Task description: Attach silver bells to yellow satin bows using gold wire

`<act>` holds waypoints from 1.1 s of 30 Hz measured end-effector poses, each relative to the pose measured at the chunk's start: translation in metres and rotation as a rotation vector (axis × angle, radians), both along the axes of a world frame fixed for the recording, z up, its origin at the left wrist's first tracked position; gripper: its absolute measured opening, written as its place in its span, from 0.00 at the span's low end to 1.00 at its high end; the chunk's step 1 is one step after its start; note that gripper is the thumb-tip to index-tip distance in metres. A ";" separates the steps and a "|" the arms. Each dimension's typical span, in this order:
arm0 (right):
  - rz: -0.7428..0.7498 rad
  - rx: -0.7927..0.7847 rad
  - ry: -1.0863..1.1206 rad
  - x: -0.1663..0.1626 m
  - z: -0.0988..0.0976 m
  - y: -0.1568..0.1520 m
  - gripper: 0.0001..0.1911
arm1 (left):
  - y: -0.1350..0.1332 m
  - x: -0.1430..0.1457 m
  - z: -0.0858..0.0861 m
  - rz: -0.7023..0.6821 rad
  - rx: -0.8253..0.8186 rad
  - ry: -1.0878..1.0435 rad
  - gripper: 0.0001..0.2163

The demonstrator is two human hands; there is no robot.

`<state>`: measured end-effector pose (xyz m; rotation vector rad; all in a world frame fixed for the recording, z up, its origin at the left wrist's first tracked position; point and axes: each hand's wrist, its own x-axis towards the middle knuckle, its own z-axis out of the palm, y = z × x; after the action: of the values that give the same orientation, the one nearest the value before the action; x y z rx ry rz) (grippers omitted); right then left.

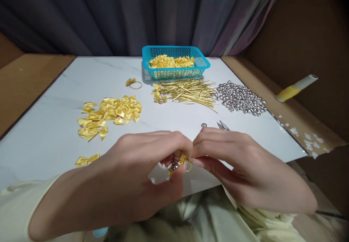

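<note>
My left hand (141,169) is closed, pinching a yellow ribbon bow (182,157) with a shiny silver bell-like bead (173,165) at it. Fingertips to fingertips with it, my right hand (231,158) pinches at a thin gold wire (188,166) that curves below the bow. The fingers partly hide where wire, bow and bead meet. Just beyond my right hand lie a single silver bead (203,125) and small scissors (223,125), whose handles are hidden behind the hand. One loose yellow bow (87,159) rests beside my left wrist.
A pile of yellow bows (117,111) lies on the white table (49,114) at left. Behind are a blue basket (177,75) of bows, gold wire lengths (191,92), silver beads (241,98) and bows with wire (131,82). A yellow-and-white tube (296,88) projects at right.
</note>
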<state>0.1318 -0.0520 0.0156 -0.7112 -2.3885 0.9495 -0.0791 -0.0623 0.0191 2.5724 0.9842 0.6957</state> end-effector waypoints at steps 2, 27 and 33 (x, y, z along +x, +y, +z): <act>-0.006 -0.003 0.005 0.000 -0.001 0.000 0.12 | 0.000 0.000 0.000 0.006 -0.006 0.008 0.10; -0.009 -0.015 0.001 0.005 -0.003 0.000 0.10 | -0.001 -0.001 -0.001 0.002 -0.030 -0.017 0.11; -0.005 -0.010 -0.002 0.003 -0.003 0.001 0.10 | -0.001 0.000 -0.001 0.012 -0.024 -0.001 0.11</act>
<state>0.1348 -0.0509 0.0130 -0.7225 -2.3842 0.9600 -0.0788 -0.0632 0.0181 2.5471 1.0019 0.6840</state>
